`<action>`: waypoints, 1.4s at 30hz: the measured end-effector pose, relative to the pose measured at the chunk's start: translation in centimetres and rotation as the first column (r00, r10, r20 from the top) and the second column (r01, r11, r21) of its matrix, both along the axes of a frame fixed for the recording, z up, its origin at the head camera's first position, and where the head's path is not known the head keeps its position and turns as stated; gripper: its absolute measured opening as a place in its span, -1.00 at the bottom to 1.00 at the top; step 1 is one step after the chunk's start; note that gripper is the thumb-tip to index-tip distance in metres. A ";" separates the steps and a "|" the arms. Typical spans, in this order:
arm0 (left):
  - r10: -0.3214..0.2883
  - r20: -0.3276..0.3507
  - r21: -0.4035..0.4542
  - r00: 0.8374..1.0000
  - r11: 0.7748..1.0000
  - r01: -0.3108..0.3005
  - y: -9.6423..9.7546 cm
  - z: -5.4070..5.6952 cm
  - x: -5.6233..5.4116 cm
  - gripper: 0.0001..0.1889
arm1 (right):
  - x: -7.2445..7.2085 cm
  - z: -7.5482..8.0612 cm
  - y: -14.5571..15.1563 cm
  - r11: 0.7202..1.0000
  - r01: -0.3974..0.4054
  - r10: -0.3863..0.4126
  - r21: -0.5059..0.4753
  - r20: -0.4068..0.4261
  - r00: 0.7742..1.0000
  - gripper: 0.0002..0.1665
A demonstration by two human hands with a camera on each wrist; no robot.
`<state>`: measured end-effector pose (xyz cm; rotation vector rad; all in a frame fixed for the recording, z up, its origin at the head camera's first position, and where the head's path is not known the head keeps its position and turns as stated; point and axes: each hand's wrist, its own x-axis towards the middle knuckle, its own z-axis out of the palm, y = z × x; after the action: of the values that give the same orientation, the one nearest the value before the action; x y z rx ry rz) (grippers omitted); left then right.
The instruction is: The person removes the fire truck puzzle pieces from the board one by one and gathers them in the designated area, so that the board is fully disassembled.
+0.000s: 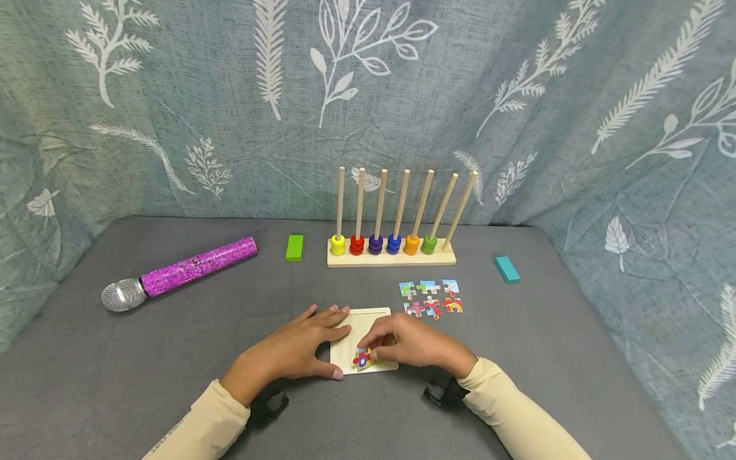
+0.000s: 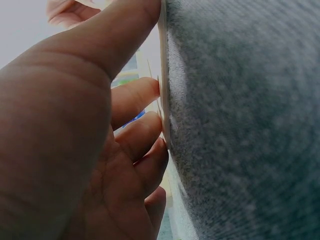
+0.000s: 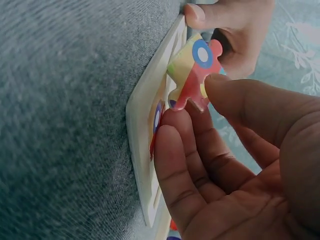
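Note:
A jigsaw piece point(image 1: 363, 359) with a blue and white wheel on red and yellow is pinched between the thumb and fingers of my right hand point(image 1: 411, 342). The right wrist view shows that piece point(image 3: 192, 75) tilted, close over a shallow wooden puzzle tray point(image 1: 344, 352). Another piece with a blue ring point(image 3: 157, 120) lies inside the tray, beside my right fingertips; the hand hides it in the head view. My left hand point(image 1: 293, 348) rests at the tray's left side with fingers spread, thumb at the near left corner and fingertips along the left and far edges.
Several loose jigsaw pieces point(image 1: 431, 299) lie right of the tray. Behind stands a peg rack point(image 1: 391, 259) with coloured rings. A green block point(image 1: 294, 248), a teal block point(image 1: 507, 269) and a glittery purple microphone point(image 1: 198, 266) lie farther out on the grey table point(image 1: 172, 358).

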<state>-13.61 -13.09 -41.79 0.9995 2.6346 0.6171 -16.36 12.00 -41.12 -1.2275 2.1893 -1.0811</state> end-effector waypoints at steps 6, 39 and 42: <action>0.002 0.007 0.000 1.000 1.000 -0.002 -0.1 0.0 0.0 -0.15 | 0.1 0.0 -0.1 1.000 0.005 -0.005 0.004 -0.007 1.000 -0.77; 0.010 0.030 -0.008 0.999 1.000 -0.010 0.0 -0.1 -0.1 -0.15 | -1.0 1.3 4.5 0.978 0.197 -0.201 -0.066 -0.058 0.978 -0.73; 0.013 0.034 -0.006 0.999 1.000 -0.013 0.0 -0.1 -0.1 -0.15 | -1.2 1.3 5.3 0.975 0.209 -0.214 -0.078 -0.069 0.974 -0.72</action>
<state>-13.69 -13.09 -41.85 0.9620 2.6141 0.6240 -17.52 17.29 -39.79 -1.1000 2.4036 -1.2221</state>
